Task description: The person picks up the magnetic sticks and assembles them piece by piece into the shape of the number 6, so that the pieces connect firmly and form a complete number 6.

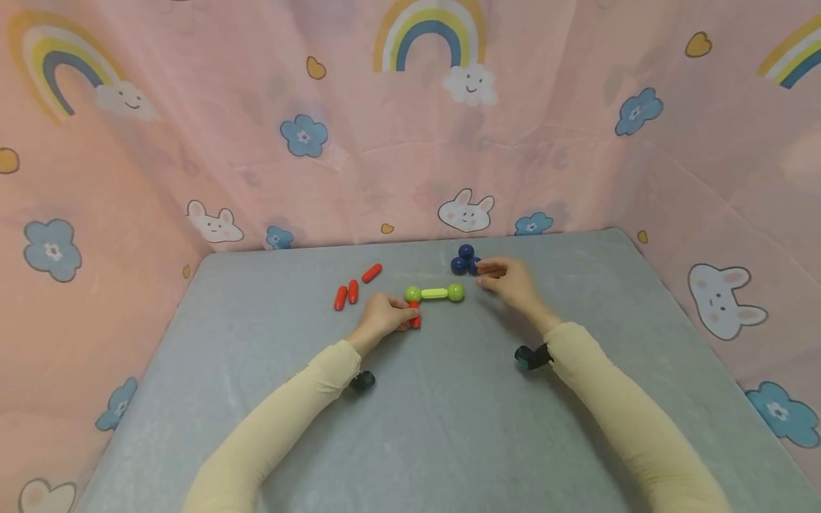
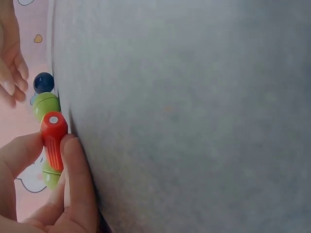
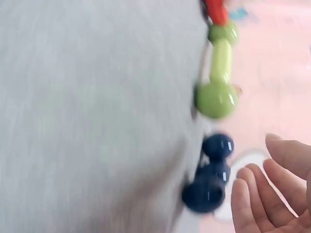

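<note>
Between thumb and fingers, my left hand [image 1: 383, 313] pinches a short red rod [image 2: 54, 141]. Its far end meets or nearly meets the left green ball [image 1: 413, 293]; whether they are joined I cannot tell. A light green rod [image 1: 434, 293] links that ball to a second green ball [image 1: 456, 292], and this piece lies on the table. Beside three dark blue balls [image 1: 466, 251], my right hand [image 1: 513, 281] hovers with relaxed, parted fingers and nothing in them. The right wrist view shows a gap between the fingers and the blue balls [image 3: 204, 194], somewhat blurred.
Three loose red rods [image 1: 353, 291] lie left of my left hand on the grey table [image 1: 449, 427]. Pink patterned cloth [image 1: 385, 178] rises along the table's back and sides. A small black camera [image 1: 531, 358] juts from the right wrist, another black camera [image 1: 363, 382] from the left.
</note>
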`<move>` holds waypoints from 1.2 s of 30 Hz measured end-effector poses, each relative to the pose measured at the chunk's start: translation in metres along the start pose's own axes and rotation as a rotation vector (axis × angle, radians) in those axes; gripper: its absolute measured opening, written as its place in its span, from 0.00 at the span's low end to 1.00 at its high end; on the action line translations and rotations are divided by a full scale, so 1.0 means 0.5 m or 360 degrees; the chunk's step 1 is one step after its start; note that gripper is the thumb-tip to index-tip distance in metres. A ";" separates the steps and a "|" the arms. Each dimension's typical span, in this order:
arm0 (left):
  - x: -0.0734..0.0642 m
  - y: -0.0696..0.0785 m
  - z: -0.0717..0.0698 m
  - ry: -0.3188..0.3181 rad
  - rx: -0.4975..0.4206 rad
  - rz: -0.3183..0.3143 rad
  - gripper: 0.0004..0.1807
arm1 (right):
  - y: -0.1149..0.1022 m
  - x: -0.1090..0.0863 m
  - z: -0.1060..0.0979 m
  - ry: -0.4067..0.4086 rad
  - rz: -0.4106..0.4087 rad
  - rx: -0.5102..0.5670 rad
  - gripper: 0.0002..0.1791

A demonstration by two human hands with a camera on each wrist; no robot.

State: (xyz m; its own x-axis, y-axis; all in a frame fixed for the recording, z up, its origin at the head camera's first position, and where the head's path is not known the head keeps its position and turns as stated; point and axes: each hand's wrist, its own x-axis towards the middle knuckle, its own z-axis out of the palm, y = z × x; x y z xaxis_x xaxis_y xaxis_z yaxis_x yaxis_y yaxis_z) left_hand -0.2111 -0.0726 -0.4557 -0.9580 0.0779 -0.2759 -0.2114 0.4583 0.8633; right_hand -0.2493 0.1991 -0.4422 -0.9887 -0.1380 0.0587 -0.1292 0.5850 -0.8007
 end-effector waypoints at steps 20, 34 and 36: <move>-0.001 -0.007 -0.003 -0.0008 -0.0029 -0.0043 0.16 | 0.084 0.003 -0.036 -0.0069 0.0091 -0.0088 0.26; -0.001 -0.007 0.001 0.0027 0.0012 0.0001 0.16 | 0.068 -0.005 -0.027 0.0006 0.0066 -0.0159 0.22; -0.001 -0.007 0.002 0.0026 0.0010 -0.0002 0.17 | 0.064 -0.013 -0.028 0.0001 0.0080 -0.0135 0.22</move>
State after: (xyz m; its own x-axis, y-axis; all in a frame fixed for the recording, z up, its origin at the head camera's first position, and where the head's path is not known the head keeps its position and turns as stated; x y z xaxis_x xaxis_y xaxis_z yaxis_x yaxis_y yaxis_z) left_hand -0.2096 -0.0734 -0.4587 -0.9607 0.0631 -0.2702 -0.2115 0.4641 0.8602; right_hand -0.2480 0.2298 -0.4596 -0.9941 -0.1064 0.0200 -0.0854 0.6569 -0.7491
